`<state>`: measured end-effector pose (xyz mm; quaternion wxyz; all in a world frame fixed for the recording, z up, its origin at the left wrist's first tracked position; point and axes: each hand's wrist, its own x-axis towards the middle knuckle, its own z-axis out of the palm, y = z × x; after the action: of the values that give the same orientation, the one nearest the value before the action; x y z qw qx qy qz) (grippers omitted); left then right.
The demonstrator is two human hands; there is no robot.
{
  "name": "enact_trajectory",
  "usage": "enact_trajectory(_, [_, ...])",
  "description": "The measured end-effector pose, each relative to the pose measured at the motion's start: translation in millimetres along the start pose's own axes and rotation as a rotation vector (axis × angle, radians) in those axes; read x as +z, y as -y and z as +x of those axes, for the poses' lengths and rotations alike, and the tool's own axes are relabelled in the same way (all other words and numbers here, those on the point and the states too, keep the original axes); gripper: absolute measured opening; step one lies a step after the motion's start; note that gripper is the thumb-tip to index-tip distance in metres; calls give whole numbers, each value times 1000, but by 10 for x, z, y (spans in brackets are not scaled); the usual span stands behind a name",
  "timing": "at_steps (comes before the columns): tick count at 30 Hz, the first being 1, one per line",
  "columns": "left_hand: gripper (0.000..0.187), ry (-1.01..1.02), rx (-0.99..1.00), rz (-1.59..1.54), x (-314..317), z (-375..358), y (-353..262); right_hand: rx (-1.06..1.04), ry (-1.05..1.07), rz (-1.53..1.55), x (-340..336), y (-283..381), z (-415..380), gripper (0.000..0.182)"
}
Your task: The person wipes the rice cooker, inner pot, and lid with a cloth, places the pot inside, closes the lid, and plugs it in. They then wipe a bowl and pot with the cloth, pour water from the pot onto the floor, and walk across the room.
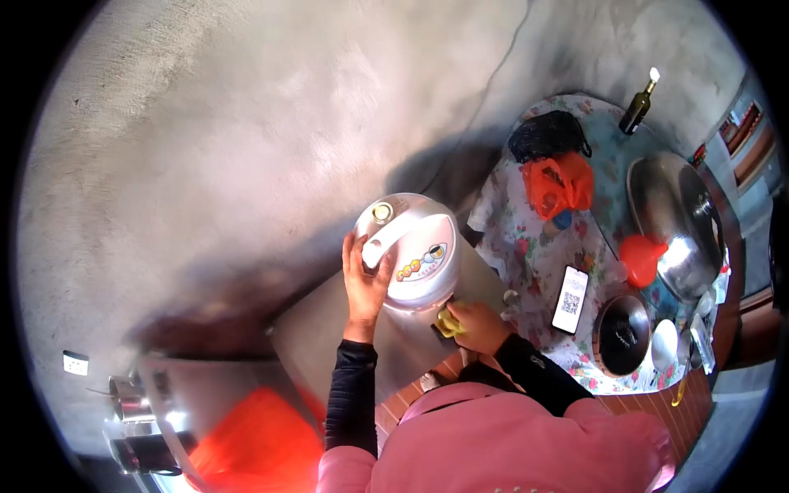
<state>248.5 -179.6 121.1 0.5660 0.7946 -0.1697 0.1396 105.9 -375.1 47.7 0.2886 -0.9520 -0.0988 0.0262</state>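
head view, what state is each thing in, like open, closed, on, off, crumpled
cooker, upright, lid closed
yellow cloth, bunched in right hand
phone, screen on, QR code showing
dark bottle, standing
red bag, crumpled
black bag, crumpled

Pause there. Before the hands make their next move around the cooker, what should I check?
1. Left hand steadying the cooker: ok, fingers spread at one end of the handle.
2. Cloth in the right hand: ok, held low beside the cooker.
3. Lid down: ok, it looks seated.
4. Lid locked: cannot tell.
5. Cooker unplugged: cannot tell, no plug of its own is visible.
6. Phone out of the way: ok, on the flowered table.
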Motion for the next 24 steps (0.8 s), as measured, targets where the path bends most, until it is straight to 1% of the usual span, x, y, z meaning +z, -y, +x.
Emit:
enact_trajectory(1, [48, 1, 53, 80, 2, -9, 159, -11, -5, -3, -122, -3, -30, 61])
enact_trajectory(2, [53, -11, -44, -25, -11, -13, -133, -41, 1, 269, -461, 154, -99, 56])
enact_trajectory(3, [56, -43, -52, 20, 5, -26, -91, -69, 9, 541, -765, 308, -134, 52])
enact_trajectory(4, [59, -74, -62, 63, 29, -46, -15, -75, 12, 540, -1005, 436, -114, 52])
enact_trajectory(5, [59, -78, -64, 66, 62, -71, 31, -61, -147, 497, -1228, 556, -77, 50])
enact_trajectory(6, [60, -129, -81, 144, 95, -95, 65, -46, -307, 454, -1355, 608, 1, 48])
enact_trajectory(7, [62, -180, -96, 221, 108, -105, 95, -101, -481, 304, -1363, 575, 139, 46])
enact_trajectory(8, [62, -183, -93, 221, 95, -108, 106, -155, -654, 149, -1349, 534, 309, 43])
enact_trajectory(9, [64, -143, -141, 77, 76, -112, 113, -174, -658, 52, -1369, 545, 528, 40])
enact_trajectory(10, [65, -104, -186, -69, 58, -111, 128, -122, -542, 23, -1241, 607, 655, 41])
enact_trajectory(11, [66, -38, -159, -78, 11, -116, 174, -150, -555, -84, -1098, 638, 749, 45])
enact_trajectory(12, [66, -44, -154, -77, -49, -113, 174, -179, -567, -189, -1024, 698, 809, 48])
enact_trajectory(14, [68, 52, -273, -413, -126, -103, 176, -149, -477, -239, -1021, 783, 837, 48])
enact_trajectory(16, [70, 79, -279, -356, -144, -135, 260, -211, -446, -294, -953, 817, 857, 38])
enact_trajectory(17, [71, 92, -290, -408, -145, -140, 338, -302, -476, -309, -891, 860, 872, 35])
enact_trajectory(18, [68, 71, -279, -412, -137, -131, 285, -392, -504, -321, -827, 953, 875, 31])
enact_trajectory(20, [66, 50, -269, -414, -130, -136, 252, -407, -417, -318, -700, 1108, 918, 27])
enact_trajectory(22, [63, 93, -298, -658, -159, -139, 330, -410, -382, -364, -666, 1125, 932, 26])
enact_trajectory(23, [59, 109, -303, -700, -169, -117, 291, -407, -389, -367, -665, 1095, 924, 26])
enact_trajectory(24, [61, 103, -350, -713, -169, -96, 252, -479, -421, -354, -654, 1048, 906, 25])
